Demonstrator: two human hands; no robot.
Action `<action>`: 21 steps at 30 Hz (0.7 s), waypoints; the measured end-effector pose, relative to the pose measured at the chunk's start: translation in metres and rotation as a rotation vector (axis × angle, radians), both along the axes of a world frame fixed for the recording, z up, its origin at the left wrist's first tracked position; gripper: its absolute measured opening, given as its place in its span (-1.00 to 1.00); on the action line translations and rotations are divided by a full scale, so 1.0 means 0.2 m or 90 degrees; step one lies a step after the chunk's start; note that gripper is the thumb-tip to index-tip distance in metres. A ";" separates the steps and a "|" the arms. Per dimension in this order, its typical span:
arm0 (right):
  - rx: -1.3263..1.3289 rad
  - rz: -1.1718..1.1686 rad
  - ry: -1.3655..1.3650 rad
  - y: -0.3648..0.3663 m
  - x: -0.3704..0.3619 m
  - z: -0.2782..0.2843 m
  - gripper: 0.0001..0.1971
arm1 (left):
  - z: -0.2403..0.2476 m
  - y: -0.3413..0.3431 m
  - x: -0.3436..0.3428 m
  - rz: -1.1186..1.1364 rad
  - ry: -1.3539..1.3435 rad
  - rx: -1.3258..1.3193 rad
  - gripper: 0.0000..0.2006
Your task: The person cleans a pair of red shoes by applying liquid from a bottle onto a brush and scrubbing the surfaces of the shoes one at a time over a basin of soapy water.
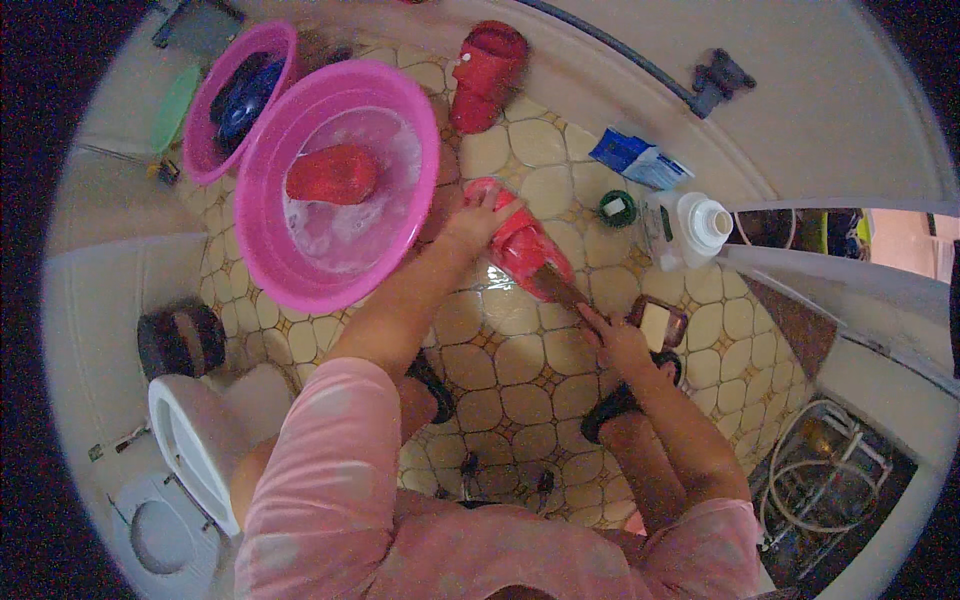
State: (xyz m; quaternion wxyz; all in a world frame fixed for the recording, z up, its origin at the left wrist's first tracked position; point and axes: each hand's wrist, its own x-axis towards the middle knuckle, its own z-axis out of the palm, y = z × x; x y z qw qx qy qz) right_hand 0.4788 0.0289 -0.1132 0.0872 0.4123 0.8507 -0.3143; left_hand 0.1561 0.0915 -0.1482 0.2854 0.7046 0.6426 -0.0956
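On the tiled floor in front of me lies a red slipper with whitish suds on it. My left hand is closed on its far end. In my right hand is a brush, gripped by its brown handle; the head is against the slipper's near end, and its bristles are hidden. Left of the slipper, a large pink basin holds sudsy water with another red slipper in it. More red footwear lies by the far wall.
Beyond the basin stands a second pink tub with dark blue things inside. On the right are a white bottle, a blue packet, a green round object and a soap dish. A toilet is at the left.
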 end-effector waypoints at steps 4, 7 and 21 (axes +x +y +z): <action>0.006 -0.005 0.006 0.06 -0.25 -0.16 -0.50 | -0.11 -0.02 -0.07 0.019 -0.067 -0.011 -0.18; 0.029 -0.017 -0.030 0.18 -0.53 -0.19 -0.51 | -0.04 0.00 0.01 -0.027 0.010 0.023 -0.18; -0.092 -0.062 -0.073 0.14 -0.30 -0.09 -0.53 | -0.10 -0.08 -0.05 -0.005 -0.009 0.054 -0.17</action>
